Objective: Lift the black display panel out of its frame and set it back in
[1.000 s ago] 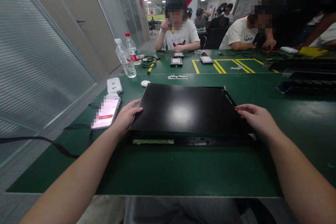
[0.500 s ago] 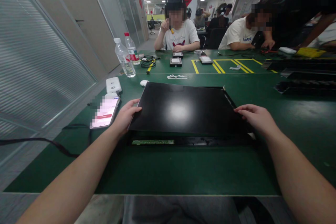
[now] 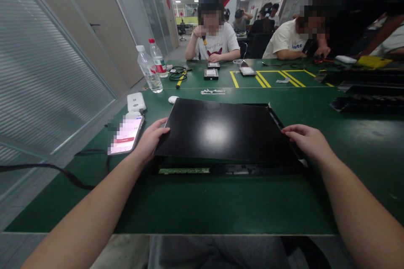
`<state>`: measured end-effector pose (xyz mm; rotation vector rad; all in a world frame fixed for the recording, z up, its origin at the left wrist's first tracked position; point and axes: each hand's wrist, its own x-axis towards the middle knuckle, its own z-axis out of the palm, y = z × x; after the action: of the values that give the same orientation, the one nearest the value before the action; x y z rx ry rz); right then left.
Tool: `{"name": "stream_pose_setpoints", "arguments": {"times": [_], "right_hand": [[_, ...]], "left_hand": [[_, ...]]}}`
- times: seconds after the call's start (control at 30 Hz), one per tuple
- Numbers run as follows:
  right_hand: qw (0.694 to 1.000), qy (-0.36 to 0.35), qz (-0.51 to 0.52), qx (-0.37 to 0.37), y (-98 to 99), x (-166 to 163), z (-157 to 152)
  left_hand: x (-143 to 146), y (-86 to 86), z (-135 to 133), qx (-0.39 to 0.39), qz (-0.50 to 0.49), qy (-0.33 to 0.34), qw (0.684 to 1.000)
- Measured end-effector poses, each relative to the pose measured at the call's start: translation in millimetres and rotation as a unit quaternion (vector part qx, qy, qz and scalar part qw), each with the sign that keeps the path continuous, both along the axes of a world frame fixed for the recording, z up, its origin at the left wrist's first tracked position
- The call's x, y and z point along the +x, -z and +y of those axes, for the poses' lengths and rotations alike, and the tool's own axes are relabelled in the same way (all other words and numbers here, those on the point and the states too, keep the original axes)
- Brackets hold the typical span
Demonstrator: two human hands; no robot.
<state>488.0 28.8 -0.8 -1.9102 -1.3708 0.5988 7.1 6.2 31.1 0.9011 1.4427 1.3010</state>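
Note:
A flat black screen panel (image 3: 217, 130), with a bright light reflection in its middle, lies slanted over a shallow black frame (image 3: 246, 169). Along the frame's near side, a narrow green circuit board (image 3: 184, 171) shows below the panel. My left hand (image 3: 154, 136) is closed on the panel's left edge, thumb on top and fingers underneath. At the right side, my right hand (image 3: 304, 138) pinches the rim of the frame between thumb and forefinger, close to the panel's edge. Silvery bits show at the frame's right corners. What lies under the panel is hidden.
A lit phone (image 3: 128, 134) and a white power bank (image 3: 136, 102) lie left. Two bottles, one a clear bottle (image 3: 150, 69), stand behind them. Across the table a person (image 3: 217, 42) works at small drives (image 3: 211, 74). Long black parts (image 3: 362, 103) lie at right.
My hands, the panel and the frame stay almost in place. The person across has shifted the yellow-and-black tool held in one hand slightly.

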Motion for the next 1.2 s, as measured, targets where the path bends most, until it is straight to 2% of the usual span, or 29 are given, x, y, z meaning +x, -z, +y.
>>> {"name": "stream_pose_setpoints", "arguments": {"times": [0.17, 0.4, 0.8, 1.2], "right_hand": [[1.000, 0.011, -0.004, -0.014, -2.5, -2.7, -0.5], [0.999, 0.029, -0.003, 0.028, -1.6, -5.3, -2.8], [0.998, 0.006, -0.067, 0.011, -1.3, -4.1, -2.0], [0.999, 0.001, -0.041, 0.024, 2.4, -4.2, -1.4]], "left_hand": [[-3.5, 0.9, 2.8, -0.002, -0.018, 0.005, 1.000], [-5.6, 0.3, 3.3, -0.028, -0.023, 0.011, 0.999], [6.4, -10.1, -3.3, -0.044, -0.047, 0.011, 0.998], [3.4, -4.8, -1.9, -0.027, -0.068, 0.044, 0.996]]}}
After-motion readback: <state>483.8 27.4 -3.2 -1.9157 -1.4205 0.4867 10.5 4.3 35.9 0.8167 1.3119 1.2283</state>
